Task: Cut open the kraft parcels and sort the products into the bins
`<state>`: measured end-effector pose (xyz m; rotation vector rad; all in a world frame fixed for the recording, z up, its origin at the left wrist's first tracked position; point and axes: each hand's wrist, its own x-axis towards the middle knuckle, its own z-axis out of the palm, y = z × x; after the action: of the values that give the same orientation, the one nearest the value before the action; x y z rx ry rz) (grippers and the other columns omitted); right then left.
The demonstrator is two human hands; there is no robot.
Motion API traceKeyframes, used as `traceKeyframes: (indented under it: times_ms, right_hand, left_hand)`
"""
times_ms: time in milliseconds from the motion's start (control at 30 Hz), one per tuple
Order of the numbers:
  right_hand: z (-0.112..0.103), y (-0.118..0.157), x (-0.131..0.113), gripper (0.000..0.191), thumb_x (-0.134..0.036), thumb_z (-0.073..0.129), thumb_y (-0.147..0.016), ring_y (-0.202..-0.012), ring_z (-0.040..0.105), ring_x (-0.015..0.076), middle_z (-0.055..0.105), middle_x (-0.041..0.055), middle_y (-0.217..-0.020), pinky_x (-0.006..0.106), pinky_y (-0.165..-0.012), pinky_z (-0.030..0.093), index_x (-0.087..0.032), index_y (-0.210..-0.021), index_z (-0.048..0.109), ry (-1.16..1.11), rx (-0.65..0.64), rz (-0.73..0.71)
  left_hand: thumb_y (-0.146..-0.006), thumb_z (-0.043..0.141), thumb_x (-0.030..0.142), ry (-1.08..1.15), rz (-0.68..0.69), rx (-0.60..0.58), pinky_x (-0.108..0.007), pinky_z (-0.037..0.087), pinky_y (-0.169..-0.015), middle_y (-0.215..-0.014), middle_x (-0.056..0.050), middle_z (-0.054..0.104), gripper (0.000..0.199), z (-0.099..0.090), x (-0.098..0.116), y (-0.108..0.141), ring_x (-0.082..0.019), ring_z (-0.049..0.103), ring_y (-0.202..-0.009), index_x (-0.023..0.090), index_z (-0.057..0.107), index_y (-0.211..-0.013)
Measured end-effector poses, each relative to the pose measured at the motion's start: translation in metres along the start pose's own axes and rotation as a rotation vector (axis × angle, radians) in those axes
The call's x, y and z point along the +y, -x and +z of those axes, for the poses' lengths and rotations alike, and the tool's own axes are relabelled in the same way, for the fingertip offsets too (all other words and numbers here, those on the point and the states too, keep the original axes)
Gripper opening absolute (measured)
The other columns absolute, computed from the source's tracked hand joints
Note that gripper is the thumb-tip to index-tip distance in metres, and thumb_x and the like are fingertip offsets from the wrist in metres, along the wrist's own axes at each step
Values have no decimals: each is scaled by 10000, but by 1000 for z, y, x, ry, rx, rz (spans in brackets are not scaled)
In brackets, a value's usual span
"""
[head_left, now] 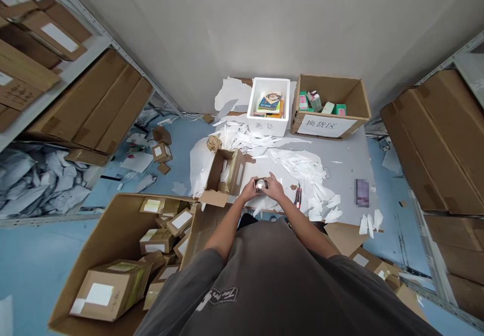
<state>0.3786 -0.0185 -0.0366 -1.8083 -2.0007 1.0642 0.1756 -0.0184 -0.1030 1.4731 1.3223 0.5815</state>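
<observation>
Purple item (362, 193) blurred; upper-left boxes (26, 68) cut off by the edge

This looks like a packing room or small warehouse: shelves (86, 68) stacked with cardboard cartons (94, 106), a big open box (86, 230) full of labelled parcels (109, 288), a surface (344, 164) strewn with torn paper (302, 167), and two hand-labelled bins (253, 106).
</observation>
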Motion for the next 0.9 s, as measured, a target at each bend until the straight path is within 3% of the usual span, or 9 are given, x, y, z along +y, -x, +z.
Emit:
traceKeyframes:
  times_ms: [100,167,333,533,667,900]
  right_hand:
    - [-12,-7,-18,543,-490,849,-834,-1249,712,374,438,159,-1701,426,-977,598,-238,-1305,748,131,-105,54]
    - [-18,-13,-31,558,-520,876,-809,-1229,723,376,403,180,-1709,434,-991,589,-228,-1271,764,186,-127,87]
    - [-20,-26,-50,556,-433,933,-727,-1251,697,450,407,269,-1667,497,-1002,587,-155,-1188,795,234,-152,172]
    - [-32,-20,-45,445,-358,936,-698,-1442,527,472,269,174,-1798,537,-1059,562,-172,-1066,769,229,-147,37]
    - [-55,-13,-46,421,-409,969,-673,-1406,548,450,239,133,-1820,520,-1038,566,-194,-944,729,247,-135,-57]
    - [-115,-7,-70,462,-427,981,-624,-1216,703,394,436,101,-1733,432,-947,574,-213,-956,741,294,-100,-159]
  left_hand:
    - [-626,967,332,-30,-19,-2,-475,535,-1090,-1339,-107,680,1008,3,7,1,-328,688,-1223,221,455,-1486]
    - [-614,960,296,-38,1,12,-470,534,-1094,-1360,-113,669,986,4,11,2,-332,676,-1244,216,474,-1469]
    - [-606,944,268,-25,25,47,-461,504,-1147,-1443,-143,635,990,7,16,2,-334,651,-1307,206,472,-1475]
    - [-596,941,271,-54,-4,67,-448,548,-1045,-1321,-114,686,918,10,16,1,-323,689,-1175,220,502,-1402]
    - [-582,956,244,-48,11,88,-428,540,-1033,-1275,-106,692,882,12,19,1,-300,680,-1147,206,514,-1345]
    - [-592,1005,353,54,19,90,-414,533,-1034,-1246,-97,721,873,14,30,3,-303,685,-1171,208,549,-1323]
